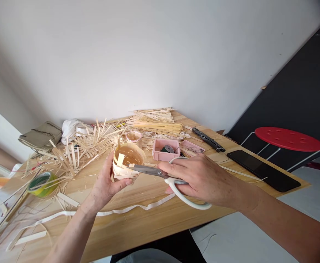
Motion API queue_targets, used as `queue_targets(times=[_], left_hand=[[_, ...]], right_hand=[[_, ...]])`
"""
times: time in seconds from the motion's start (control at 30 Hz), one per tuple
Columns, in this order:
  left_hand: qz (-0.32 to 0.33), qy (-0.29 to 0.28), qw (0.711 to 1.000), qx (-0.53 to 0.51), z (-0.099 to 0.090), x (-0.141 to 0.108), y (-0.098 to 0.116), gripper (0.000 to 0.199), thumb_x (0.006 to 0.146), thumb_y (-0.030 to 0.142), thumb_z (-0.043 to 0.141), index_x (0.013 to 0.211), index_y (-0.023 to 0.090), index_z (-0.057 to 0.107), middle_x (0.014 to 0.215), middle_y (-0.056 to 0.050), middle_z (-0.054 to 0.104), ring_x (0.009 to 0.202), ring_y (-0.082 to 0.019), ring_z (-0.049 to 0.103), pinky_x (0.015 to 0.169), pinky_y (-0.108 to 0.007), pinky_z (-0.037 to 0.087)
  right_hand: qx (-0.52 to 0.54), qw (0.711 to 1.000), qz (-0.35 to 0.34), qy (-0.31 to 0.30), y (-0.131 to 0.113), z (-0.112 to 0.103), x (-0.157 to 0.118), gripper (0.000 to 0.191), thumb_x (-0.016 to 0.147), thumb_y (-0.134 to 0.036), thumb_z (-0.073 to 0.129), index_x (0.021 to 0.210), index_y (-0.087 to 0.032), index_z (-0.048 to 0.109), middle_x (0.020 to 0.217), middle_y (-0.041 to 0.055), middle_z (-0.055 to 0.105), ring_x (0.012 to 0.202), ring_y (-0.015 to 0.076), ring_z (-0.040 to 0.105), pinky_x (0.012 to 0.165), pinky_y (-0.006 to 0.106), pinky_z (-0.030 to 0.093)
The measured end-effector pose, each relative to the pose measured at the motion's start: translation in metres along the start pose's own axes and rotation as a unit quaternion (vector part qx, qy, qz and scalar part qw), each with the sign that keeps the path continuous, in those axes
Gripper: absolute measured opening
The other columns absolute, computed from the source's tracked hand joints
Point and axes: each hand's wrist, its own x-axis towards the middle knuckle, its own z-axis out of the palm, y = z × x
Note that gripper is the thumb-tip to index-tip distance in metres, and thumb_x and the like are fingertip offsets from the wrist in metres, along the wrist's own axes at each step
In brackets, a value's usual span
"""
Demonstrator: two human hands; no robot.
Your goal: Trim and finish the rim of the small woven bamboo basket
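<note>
Right forearm [286, 223] runs in from the lower edge, cut off by the frame. The left hand [107, 179] grips a small woven bamboo basket [121, 171] above the table [138, 223], hiding part of its wall. Just beside it, the right hand [198, 179] clasps white-handled scissors [149, 170], their blades reaching the basket; fingers cover part of the handles.

Left hand [106, 182]: cups a small woven basket [128, 160]
Right hand [200, 179]: grips white-handled scissors [151, 171], tips at the basket
Table [127, 228]: loose wood strips [157, 126], tape roll [42, 184], pink tray [165, 149], phone [264, 170]
</note>
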Motion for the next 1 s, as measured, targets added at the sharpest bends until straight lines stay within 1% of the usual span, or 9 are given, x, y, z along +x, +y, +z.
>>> queue_targets(times=[0.2, 0.47, 0.6, 0.7, 0.8, 0.87, 0.9, 0.97, 1.0], left_hand=[[-0.006, -0.013, 1.000, -0.011, 0.000, 0.000, 0.000, 0.079, 0.067, 0.037, 0.073, 0.130, 0.017, 0.031, 0.123, -0.015, 0.053, 0.113, -0.030, 0.051, 0.095, -0.041, 0.042], [0.002, -0.012, 1.000, -0.015, 0.000, -0.001, -0.005, 0.079, 0.065, 0.037, 0.074, 0.130, 0.018, 0.033, 0.128, -0.015, 0.048, 0.120, -0.032, 0.044, 0.100, -0.045, 0.037], [0.005, -0.020, 0.999, -0.030, 0.002, -0.001, -0.006, 0.078, 0.066, 0.037, 0.073, 0.130, 0.020, 0.033, 0.125, -0.014, 0.052, 0.116, -0.030, 0.049, 0.097, -0.044, 0.041], [0.003, -0.016, 0.999, -0.030, 0.002, -0.002, -0.007, 0.079, 0.065, 0.039, 0.074, 0.131, 0.020, 0.033, 0.125, -0.014, 0.051, 0.115, -0.030, 0.050, 0.096, -0.043, 0.042], [0.006, 0.021, 1.000, -0.007, -0.001, -0.002, -0.008, 0.088, 0.062, 0.042, 0.075, 0.133, 0.018, 0.031, 0.129, -0.016, 0.049, 0.119, -0.032, 0.046, 0.100, -0.045, 0.038], [0.013, 0.050, 0.998, 0.019, -0.002, -0.002, -0.008, 0.093, 0.061, 0.044, 0.076, 0.136, 0.017, 0.028, 0.131, -0.017, 0.046, 0.122, -0.033, 0.043, 0.103, -0.046, 0.033], [0.014, 0.061, 0.998, 0.027, -0.001, -0.001, -0.008, 0.094, 0.061, 0.044, 0.075, 0.137, 0.016, 0.027, 0.132, -0.017, 0.045, 0.123, -0.033, 0.041, 0.104, -0.047, 0.031], [0.017, 0.075, 0.997, 0.022, 0.007, 0.002, -0.006, 0.097, 0.061, 0.046, 0.075, 0.138, 0.016, 0.024, 0.134, -0.018, 0.043, 0.125, -0.034, 0.039, 0.104, -0.048, 0.030], [0.021, 0.080, 0.997, 0.010, 0.012, 0.003, -0.005, 0.098, 0.060, 0.048, 0.074, 0.138, 0.016, 0.024, 0.134, -0.018, 0.043, 0.125, -0.034, 0.039, 0.104, -0.048, 0.031]], right_hand=[[-0.010, 1.000, 0.005, -0.007, -0.001, -0.001, 0.000, 0.019, 0.082, -0.033, 0.059, 0.097, -0.022, 0.059, 0.070, -0.0010, 0.063, 0.066, 0.0150, 0.058, 0.059, 0.025, 0.037], [-0.003, 1.000, 0.002, -0.001, -0.003, 0.002, -0.002, 0.012, 0.086, -0.028, 0.051, 0.091, -0.020, 0.057, 0.065, -0.0015, 0.061, 0.056, 0.0132, 0.053, 0.057, 0.026, 0.037], [0.013, 1.000, 0.001, -0.003, -0.003, 0.003, -0.003, 0.016, 0.087, -0.031, 0.050, 0.095, -0.020, 0.059, 0.063, -0.0010, 0.060, 0.054, 0.0130, 0.053, 0.052, 0.024, 0.036], [0.035, 0.999, 0.018, 0.000, -0.001, -0.001, -0.005, 0.017, 0.086, -0.030, 0.052, 0.098, -0.022, 0.060, 0.066, -0.0003, 0.062, 0.057, 0.0135, 0.055, 0.055, 0.024, 0.040], [0.089, 0.993, 0.075, 0.023, 0.002, -0.005, -0.009, 0.018, 0.082, -0.027, 0.056, 0.100, -0.024, 0.060, 0.078, 0.0004, 0.064, 0.064, 0.0144, 0.058, 0.058, 0.024, 0.043], [0.193, 0.967, 0.143, 0.083, 0.000, 0.001, -0.011, 0.025, 0.081, -0.029, 0.058, 0.105, -0.024, 0.057, 0.083, 0.0005, 0.064, 0.065, 0.0145, 0.059, 0.059, 0.024, 0.046], [0.266, 0.938, 0.184, 0.121, -0.003, 0.006, -0.009, 0.029, 0.079, -0.031, 0.059, 0.107, -0.024, 0.054, 0.083, 0.0006, 0.063, 0.065, 0.0145, 0.059, 0.059, 0.025, 0.047], [0.425, 0.842, 0.268, 0.197, -0.013, 0.024, -0.002, 0.037, 0.076, -0.037, 0.062, 0.107, -0.024, 0.048, 0.078, 0.0000, 0.061, 0.063, 0.0151, 0.059, 0.059, 0.027, 0.050], [0.491, 0.792, 0.299, 0.207, -0.019, 0.034, 0.004, 0.042, 0.072, -0.040, 0.066, 0.104, -0.024, 0.045, 0.081, 0.0008, 0.062, 0.061, 0.0148, 0.059, 0.057, 0.028, 0.051]])
